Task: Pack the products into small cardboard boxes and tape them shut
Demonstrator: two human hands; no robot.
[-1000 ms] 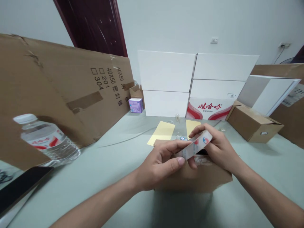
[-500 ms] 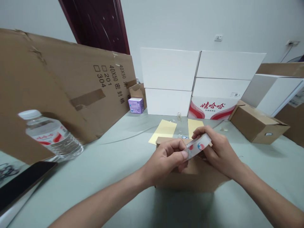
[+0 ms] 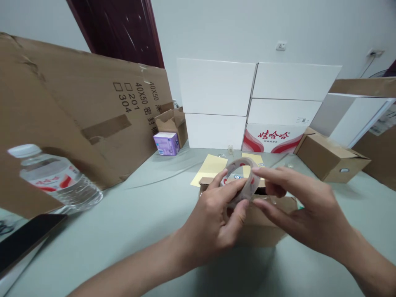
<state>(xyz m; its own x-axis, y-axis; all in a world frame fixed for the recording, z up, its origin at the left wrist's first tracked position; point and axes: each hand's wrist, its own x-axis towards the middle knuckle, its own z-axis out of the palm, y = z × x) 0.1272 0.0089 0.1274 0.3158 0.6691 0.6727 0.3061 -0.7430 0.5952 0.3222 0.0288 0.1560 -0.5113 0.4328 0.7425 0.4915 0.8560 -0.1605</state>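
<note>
My left hand [image 3: 213, 214] is closed round a roll of clear tape [image 3: 252, 183] with red marks on its inner ring. The roll is tilted, its hole facing up and away. At the roll's right side is my right hand [image 3: 305, 204], thumb and forefinger apart; the forefinger tip touches the upper rim and the thumb tip is close to the lower edge. Below both hands stands a small brown cardboard box [image 3: 260, 231], with a dark gap at its top. The hands hide much of that box.
Yellow sheets [image 3: 208, 169] lie behind the box. A water bottle [image 3: 62, 177] leans at left above a black phone-like slab [image 3: 31, 239]. Around the table stand a large carton [image 3: 102, 99], a purple pack [image 3: 167, 144], white boxes [image 3: 216, 86] and a brown box [image 3: 334, 159].
The tape roll has turned from edge-on to showing its open ring. My left hand has wrapped further round it, while my right hand has moved right and spread its thumb and forefinger. The view shifted slightly.
</note>
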